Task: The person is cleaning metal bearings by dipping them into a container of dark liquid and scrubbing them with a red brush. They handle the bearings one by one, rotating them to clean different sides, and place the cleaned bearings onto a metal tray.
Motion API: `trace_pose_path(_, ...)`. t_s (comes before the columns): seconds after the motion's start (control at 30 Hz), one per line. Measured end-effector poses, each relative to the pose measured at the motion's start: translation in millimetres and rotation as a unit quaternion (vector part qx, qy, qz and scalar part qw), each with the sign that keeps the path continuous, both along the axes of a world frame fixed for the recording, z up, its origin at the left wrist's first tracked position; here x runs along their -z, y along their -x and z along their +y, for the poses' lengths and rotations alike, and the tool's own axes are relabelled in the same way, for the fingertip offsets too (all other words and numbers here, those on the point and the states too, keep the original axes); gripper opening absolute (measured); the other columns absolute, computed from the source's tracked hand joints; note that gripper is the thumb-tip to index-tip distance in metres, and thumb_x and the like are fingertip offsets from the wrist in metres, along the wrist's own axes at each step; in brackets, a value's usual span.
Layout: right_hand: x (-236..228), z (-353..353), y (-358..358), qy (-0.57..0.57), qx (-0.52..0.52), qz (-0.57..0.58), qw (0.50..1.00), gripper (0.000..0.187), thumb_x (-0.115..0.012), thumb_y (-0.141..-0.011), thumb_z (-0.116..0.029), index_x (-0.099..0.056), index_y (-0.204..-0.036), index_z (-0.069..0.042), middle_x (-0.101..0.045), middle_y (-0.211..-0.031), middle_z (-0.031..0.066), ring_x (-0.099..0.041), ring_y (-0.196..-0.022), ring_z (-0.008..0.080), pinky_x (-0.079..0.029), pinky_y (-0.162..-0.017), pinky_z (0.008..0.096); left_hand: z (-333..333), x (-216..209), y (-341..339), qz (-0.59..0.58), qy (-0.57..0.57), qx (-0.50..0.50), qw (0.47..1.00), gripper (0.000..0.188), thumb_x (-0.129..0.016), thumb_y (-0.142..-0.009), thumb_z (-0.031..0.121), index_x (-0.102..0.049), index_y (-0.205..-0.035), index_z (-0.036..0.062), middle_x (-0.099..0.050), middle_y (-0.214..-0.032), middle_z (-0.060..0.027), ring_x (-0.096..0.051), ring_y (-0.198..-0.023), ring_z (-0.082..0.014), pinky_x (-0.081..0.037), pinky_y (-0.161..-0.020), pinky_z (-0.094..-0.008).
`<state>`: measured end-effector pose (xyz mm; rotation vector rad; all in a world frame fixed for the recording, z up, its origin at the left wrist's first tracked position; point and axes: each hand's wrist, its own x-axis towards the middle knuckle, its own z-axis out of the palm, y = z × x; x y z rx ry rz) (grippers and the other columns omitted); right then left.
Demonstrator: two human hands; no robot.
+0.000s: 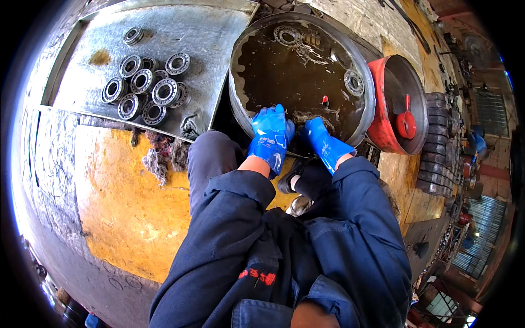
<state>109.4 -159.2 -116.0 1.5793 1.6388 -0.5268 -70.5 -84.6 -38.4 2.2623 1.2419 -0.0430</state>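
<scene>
A round metal basin [236,90] of murky brown liquid stands in front of me. My left hand [270,134], in a blue rubber glove, is at its near rim with the fingers curled closed. To its right, my right hand [325,143], gloved alike, reaches down over the near side with bent fingertips at the liquid. Ripples and froth show between the hands; whatever they grip is hidden. One roller bearing [287,36] lies at the basin's far side and another bearing [354,82] at its right wall. A small red-tipped object [325,101] pokes up just beyond my hands.
Several bearings [142,81] are grouped on a metal tray [202,44] at left, with a crumpled plastic bag [191,127] at its near corner. Grimy rags [158,164] lie below it. A red tub [383,104] holding a red scoop-like tool [406,121] stands right, beside stacked dark ribbed parts [436,145].
</scene>
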Motion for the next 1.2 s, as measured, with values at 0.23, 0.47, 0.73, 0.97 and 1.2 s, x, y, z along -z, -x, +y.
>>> trace_pose_path(0.23,-4.2,-28.3,-14.9,-0.245,0.357,0.144,0.890,0.034,-0.061,-0.090,-0.032,-0.075,-0.104,-0.005,-0.073,-0.107,0.0207,-0.069,-0.102,0.0401,-0.055,-0.084,0.0480,6.5,-4.5,11.0,0.020,0.020,-0.011,1.000,0.060,-0.063,-0.087,0.040,-0.058,-0.136,0.0061,-0.068,-0.125,-0.0149,-0.063,-0.119,-0.0316,-0.051,-0.100,-0.0446)
trace_pose_path(0.47,10.0,-18.5,-26.7,-0.175,0.071,-0.002,0.982,0.020,-0.065,-0.088,-0.024,-0.078,-0.101,-0.016,-0.076,-0.105,0.0109,-0.073,-0.101,0.0307,-0.058,-0.082,0.0460,-3.4,-2.3,-4.9,-0.016,-0.002,0.011,1.000,0.060,-0.063,-0.087,0.040,-0.058,-0.136,0.0059,-0.067,-0.126,-0.0156,-0.062,-0.120,-0.0321,-0.051,-0.100,-0.0453)
trace_pose_path(0.73,-3.3,-31.8,-19.7,-0.197,0.290,0.166,0.922,0.031,-0.058,-0.094,-0.025,-0.072,-0.116,-0.007,-0.068,-0.120,0.0229,-0.064,-0.115,0.0408,-0.051,-0.096,0.0475,4.9,-3.7,10.7,0.025,0.011,-0.013,1.000,0.062,-0.064,-0.087,0.043,-0.058,-0.136,0.0066,-0.066,-0.127,-0.0152,-0.062,-0.121,-0.0315,-0.051,-0.100,-0.0440)
trace_pose_path(0.97,19.8,-5.0,-11.8,-0.090,-0.019,0.045,0.995,0.026,-0.058,-0.093,-0.018,-0.076,-0.110,-0.011,-0.073,-0.111,0.0183,-0.070,-0.103,0.0381,-0.056,-0.084,0.0483,0.7,0.3,2.9,0.003,-0.025,-0.021,0.999,0.061,-0.065,-0.086,0.044,-0.059,-0.134,0.0067,-0.068,-0.124,-0.0145,-0.063,-0.118,-0.0316,-0.052,-0.099,-0.0439)
trace_pose_path(1.2,24.7,-46.6,-22.5,-0.379,0.220,0.250,0.863,0.025,-0.056,-0.095,-0.019,-0.076,-0.104,-0.007,-0.073,-0.103,0.0214,-0.069,-0.101,0.0396,-0.055,-0.084,0.0451,4.2,-1.4,8.7,0.014,0.002,-0.019,1.000,0.060,-0.065,-0.086,0.042,-0.060,-0.133,0.0063,-0.068,-0.123,-0.0146,-0.063,-0.118,-0.0313,-0.052,-0.099,-0.0443)
